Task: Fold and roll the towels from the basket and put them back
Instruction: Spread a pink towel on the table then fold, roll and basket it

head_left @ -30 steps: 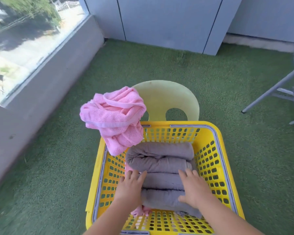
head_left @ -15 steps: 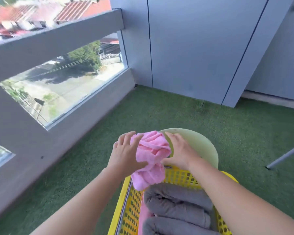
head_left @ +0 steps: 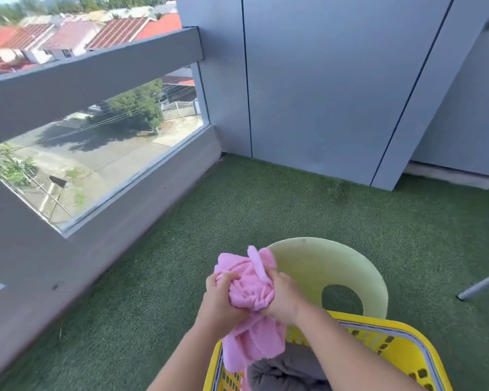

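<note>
In the lower middle of the frame, a crumpled pink terry towel [head_left: 250, 280] is held up in the air between both hands, its loose tail hanging down over the near-left corner of the yellow perforated plastic basket [head_left: 393, 335]. The left hand [head_left: 219, 299] has its fingers curled into the bunch from the left, and the right hand [head_left: 283, 297] clamps the other side, thumb and fingers closed round the cloth. The step looks like opening the wad so it can be folded: best to feel for a hemmed edge, work along it to two corners, then draw the hands apart and let the weight straighten the cloth. Inside the basket, at the bottom edge, lie rolled grey towels [head_left: 288, 368], so room for a pink roll seems tight. Just behind the towel stands the pale green plastic chair back [head_left: 322, 266], which could snag a wide shake. Green artificial turf [head_left: 294, 215] spreads around, grey wall panels [head_left: 322, 80] fill the upper right, a glass balustrade [head_left: 96, 156] the left, and a metal leg [head_left: 483, 283] the right edge.
</note>
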Available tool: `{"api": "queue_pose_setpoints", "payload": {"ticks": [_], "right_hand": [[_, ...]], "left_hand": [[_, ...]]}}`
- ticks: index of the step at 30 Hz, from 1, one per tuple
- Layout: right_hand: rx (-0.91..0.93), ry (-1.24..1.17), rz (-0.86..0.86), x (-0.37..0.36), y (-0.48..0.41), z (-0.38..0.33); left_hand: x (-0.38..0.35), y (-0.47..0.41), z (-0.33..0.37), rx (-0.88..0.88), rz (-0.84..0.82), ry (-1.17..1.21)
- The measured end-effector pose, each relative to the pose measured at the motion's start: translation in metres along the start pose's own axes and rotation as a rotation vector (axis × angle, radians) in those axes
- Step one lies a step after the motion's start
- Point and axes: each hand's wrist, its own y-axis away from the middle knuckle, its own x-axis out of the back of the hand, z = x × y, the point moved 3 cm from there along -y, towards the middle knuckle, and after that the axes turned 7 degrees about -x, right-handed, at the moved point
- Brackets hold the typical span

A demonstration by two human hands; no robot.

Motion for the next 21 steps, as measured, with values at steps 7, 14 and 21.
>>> {"api": "queue_pose_setpoints", "payload": {"ticks": [7, 14, 21], "right_hand": [[-0.007, -0.149, 0.164, 0.04, 0.024, -0.037], [-0.037, -0.244, 0.472, 0.169, 0.125, -0.048], [-0.088, -0.353, 0.835, 0.291, 0.306, 0.003]], "left_hand": [[0.021, -0.008, 0.059, -0.097, 0.141, 0.075], [0.01, -0.016, 0.211, -0.429, 0.023, 0.084], [-0.082, 0.047, 0.403, -0.764, -0.168, 0.127]]}}
